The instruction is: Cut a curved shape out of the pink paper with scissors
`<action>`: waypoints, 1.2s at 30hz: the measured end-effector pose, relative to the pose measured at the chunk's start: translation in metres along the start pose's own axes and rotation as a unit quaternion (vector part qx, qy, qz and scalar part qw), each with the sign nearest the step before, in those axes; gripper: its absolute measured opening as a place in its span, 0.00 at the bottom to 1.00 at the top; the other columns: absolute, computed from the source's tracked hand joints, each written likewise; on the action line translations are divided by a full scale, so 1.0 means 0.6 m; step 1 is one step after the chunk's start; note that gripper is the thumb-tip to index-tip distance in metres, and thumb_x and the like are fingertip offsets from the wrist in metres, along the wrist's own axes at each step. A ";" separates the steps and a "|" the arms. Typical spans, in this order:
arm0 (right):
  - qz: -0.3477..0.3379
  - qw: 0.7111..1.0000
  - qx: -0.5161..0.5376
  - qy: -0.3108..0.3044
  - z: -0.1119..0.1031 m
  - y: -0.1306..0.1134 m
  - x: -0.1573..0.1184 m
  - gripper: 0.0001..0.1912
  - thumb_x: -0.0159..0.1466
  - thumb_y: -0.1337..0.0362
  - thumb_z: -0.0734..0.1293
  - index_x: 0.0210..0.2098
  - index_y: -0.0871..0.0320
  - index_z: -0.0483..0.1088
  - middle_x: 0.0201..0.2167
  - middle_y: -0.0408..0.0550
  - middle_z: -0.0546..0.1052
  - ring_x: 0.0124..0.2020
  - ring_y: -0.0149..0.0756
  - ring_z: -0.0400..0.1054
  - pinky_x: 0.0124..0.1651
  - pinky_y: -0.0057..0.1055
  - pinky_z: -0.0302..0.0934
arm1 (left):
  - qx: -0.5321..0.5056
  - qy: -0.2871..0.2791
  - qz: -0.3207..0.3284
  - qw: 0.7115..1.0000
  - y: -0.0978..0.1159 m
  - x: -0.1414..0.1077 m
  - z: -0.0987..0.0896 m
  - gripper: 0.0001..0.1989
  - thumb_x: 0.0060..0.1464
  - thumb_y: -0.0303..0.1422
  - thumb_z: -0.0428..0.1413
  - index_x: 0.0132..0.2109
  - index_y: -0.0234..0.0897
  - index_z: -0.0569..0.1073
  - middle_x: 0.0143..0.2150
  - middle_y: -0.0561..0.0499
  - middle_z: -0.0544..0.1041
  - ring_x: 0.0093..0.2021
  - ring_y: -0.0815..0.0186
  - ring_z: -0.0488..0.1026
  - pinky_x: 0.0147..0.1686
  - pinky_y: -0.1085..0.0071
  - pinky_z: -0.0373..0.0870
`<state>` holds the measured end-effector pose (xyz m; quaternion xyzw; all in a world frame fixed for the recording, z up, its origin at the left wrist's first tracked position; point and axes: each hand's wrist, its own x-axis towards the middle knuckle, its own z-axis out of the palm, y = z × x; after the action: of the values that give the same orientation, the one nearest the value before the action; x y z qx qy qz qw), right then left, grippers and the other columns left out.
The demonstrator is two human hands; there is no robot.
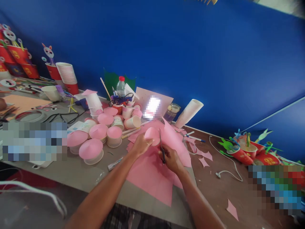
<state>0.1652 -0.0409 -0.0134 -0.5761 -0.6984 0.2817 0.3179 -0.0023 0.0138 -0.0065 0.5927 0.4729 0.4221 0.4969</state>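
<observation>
My left hand (142, 145) pinches the lower left edge of a rounded piece of pink paper (152, 136). My right hand (169, 156) is closed round the dark handles of a pair of scissors (162, 150), whose blades point up at the right edge of that piece. Beneath both hands lie large sheets of pink paper (152, 183), one curling up on the right. Left of my hands stand several paper cups topped with pink paper, among them a cup with a shallow pink cone (91, 148).
Behind are a bright screen (152, 107), a glass jar (172, 112), a leaning cup stack (190, 113) and a bottle (121, 86). Pink scraps (232, 209) and a white cable (234, 165) lie right, near red cups (267, 161). Part of a person's hand (3, 104) shows far left.
</observation>
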 end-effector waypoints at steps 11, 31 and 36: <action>0.006 0.998 0.063 0.006 0.012 0.014 -0.001 0.19 0.61 0.50 0.62 0.36 0.61 0.67 0.20 0.41 0.66 0.21 0.30 0.59 0.24 0.25 0.54 | 0.013 -0.007 0.000 1.000 -0.001 0.000 -0.003 0.12 0.45 0.37 0.52 0.26 0.38 0.55 0.20 0.59 0.54 0.21 0.75 0.48 0.20 0.73 0.45; -0.010 0.998 0.062 -0.002 0.008 0.017 -0.004 0.18 0.61 0.50 0.62 0.34 0.60 0.67 0.21 0.41 0.65 0.23 0.29 0.57 0.25 0.25 0.54 | -0.008 0.005 0.019 1.000 -0.006 0.007 -0.004 0.08 0.43 0.33 0.55 0.28 0.36 0.64 0.20 0.59 0.56 0.21 0.74 0.50 0.21 0.74 0.48; -0.009 0.997 0.078 -0.008 0.010 0.022 -0.004 0.19 0.62 0.49 0.62 0.35 0.61 0.67 0.21 0.40 0.64 0.22 0.29 0.56 0.24 0.25 0.53 | -0.027 0.009 0.016 0.999 -0.005 0.007 -0.005 0.08 0.42 0.33 0.57 0.27 0.36 0.65 0.20 0.58 0.58 0.21 0.73 0.53 0.22 0.74 0.52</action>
<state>0.1689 -0.0412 -0.0275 -0.5410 -0.6820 0.3369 0.3588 -0.0049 0.0186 -0.0091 0.5830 0.4561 0.4478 0.5016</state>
